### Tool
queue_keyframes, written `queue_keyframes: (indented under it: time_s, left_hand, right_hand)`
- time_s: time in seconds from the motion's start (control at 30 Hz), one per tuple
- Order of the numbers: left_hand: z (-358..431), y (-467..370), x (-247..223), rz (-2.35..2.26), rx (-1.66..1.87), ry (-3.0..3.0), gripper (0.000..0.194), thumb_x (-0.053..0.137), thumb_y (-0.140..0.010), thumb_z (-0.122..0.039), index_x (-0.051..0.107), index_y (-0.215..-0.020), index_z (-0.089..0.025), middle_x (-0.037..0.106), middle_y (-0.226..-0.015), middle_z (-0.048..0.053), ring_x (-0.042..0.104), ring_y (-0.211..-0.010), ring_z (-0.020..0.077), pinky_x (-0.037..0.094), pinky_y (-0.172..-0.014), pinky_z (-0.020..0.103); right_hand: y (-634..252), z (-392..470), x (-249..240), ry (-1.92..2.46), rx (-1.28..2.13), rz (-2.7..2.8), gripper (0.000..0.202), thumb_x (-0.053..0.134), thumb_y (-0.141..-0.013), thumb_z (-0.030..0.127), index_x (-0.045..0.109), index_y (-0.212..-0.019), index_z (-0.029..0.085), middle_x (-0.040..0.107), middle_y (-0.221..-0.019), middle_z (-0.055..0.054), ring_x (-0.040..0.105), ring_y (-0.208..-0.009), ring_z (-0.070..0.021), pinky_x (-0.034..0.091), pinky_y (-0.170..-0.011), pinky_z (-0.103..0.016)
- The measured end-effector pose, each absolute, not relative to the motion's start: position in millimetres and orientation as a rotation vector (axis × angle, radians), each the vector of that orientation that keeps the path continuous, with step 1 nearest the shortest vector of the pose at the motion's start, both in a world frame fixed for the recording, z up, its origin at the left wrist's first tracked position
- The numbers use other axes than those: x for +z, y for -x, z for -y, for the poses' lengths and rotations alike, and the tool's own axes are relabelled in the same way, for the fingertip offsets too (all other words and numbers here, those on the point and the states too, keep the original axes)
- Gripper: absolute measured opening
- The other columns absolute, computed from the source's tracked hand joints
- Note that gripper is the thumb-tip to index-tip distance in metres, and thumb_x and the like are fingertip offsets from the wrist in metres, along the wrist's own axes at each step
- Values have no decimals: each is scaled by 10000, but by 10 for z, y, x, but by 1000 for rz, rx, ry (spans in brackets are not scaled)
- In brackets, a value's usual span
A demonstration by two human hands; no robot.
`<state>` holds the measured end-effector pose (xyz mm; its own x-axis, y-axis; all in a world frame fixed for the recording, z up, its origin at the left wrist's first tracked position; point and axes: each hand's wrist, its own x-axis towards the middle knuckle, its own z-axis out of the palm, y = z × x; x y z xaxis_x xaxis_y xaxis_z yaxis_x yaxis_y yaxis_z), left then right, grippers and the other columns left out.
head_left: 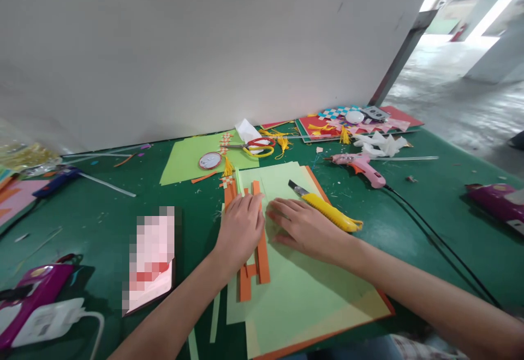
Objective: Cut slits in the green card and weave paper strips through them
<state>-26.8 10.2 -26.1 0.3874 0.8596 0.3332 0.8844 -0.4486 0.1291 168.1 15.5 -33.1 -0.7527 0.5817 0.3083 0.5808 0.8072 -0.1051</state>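
My left hand (241, 229) lies over orange paper strips (262, 262), its fingers bent onto them; whether it grips one is hidden. Beside it, my right hand (301, 223) rests with fingers spread on the pale green paper sheets (303, 300), holding nothing. An orange sheet edge (387, 301) shows beneath the green ones. Just past my right hand lies a yellow utility knife (331, 211) with its blade out. Beyond my left hand, a small woven orange and white piece (227, 181) and a yellow tassel (228, 168) lie near the strips' far ends.
Red and yellow scissors (260, 147) and a round tin (210, 160) lie on a green sheet (180, 158) near the wall. A pink glue gun (362, 168) with its cord is at right. A phone (153, 262) and a purple power strip (39, 294) are at left.
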Motion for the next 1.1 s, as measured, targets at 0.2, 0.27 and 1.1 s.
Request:
queue_keyframes:
  time_s: [0.2, 0.27, 1.1]
  left_hand:
    - [-90, 283, -244, 1822, -738, 2660, 372, 461, -928, -82, 506, -1273, -213, 625, -1120, 70, 636, -987, 219, 504, -904, 387]
    - [-91, 274, -214, 1893, -899, 2678, 372, 478, -917, -68, 529, -1246, -235, 623, -1084, 42, 647, -870, 171, 514, -855, 339]
    - [-28, 100, -111, 2072, -1851, 2839, 254, 680, -845, -265, 608, -1082, -209, 619, -1005, 42, 653, -849, 144, 547, -827, 285]
  right_hand:
    - [-1709, -197, -339, 920, 65, 2489, 297, 467, -991, 292, 688, -1077, 114, 668, -1121, -147, 643, -1018, -263, 530, -856, -402]
    - [-1746, -198, -359, 932, 105, 2406, 289, 455, -991, 261, 709, -1005, 124, 682, -1042, -135, 647, -929, -247, 521, -821, -390]
    - [-1800, -185, -120, 1152, 1542, 1624, 358, 578, -882, 410, 558, -605, 183, 493, -522, 28, 444, -504, -101, 314, -504, -247]
